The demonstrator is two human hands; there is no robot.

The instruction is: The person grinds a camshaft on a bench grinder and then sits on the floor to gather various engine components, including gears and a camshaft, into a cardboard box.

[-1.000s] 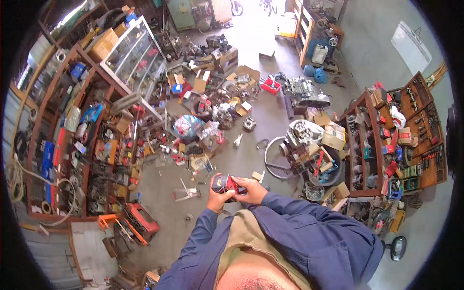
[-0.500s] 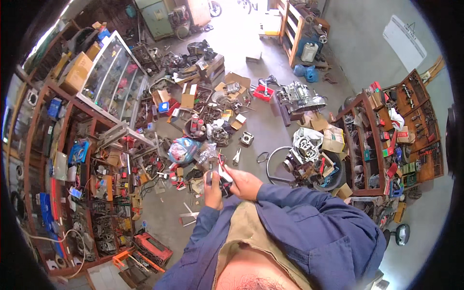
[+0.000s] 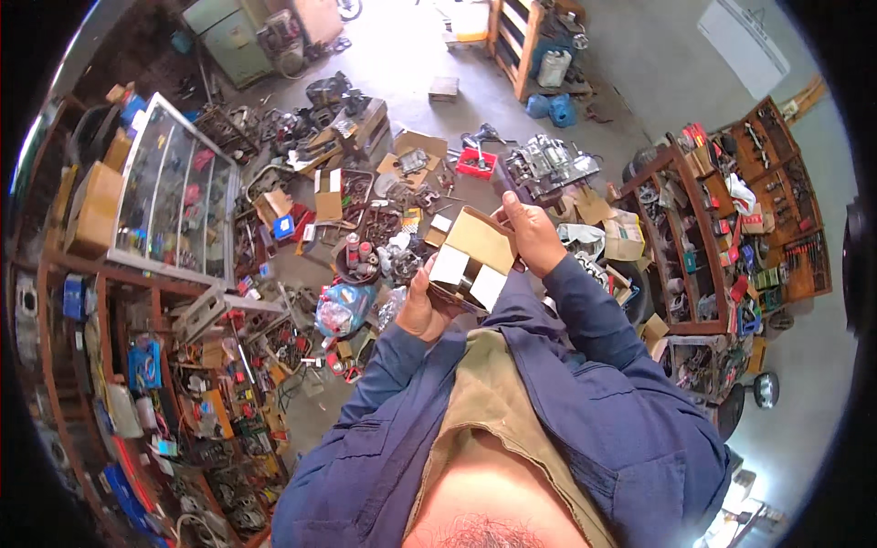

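Both of my hands hold a small brown cardboard box (image 3: 475,247) with white end flaps, raised close in front of my chest. My left hand (image 3: 416,306) grips its lower left corner from underneath. My right hand (image 3: 530,233) clasps its upper right edge with the fingers curled over the top. The flaps on the near end stand open. I cannot see what is inside the box. My blue sleeves come up from the lower edge.
The floor below is strewn with engine parts (image 3: 548,164), cardboard boxes (image 3: 329,192), a red tray (image 3: 475,163) and a blue bag (image 3: 338,306). A glass cabinet (image 3: 169,192) and cluttered shelves (image 3: 155,365) stand left. Wooden tool racks (image 3: 731,219) line the right.
The small dark and red item held low a second ago is gone from view. My hands have risen and now hold the cardboard box. The view has shifted toward the far floor.
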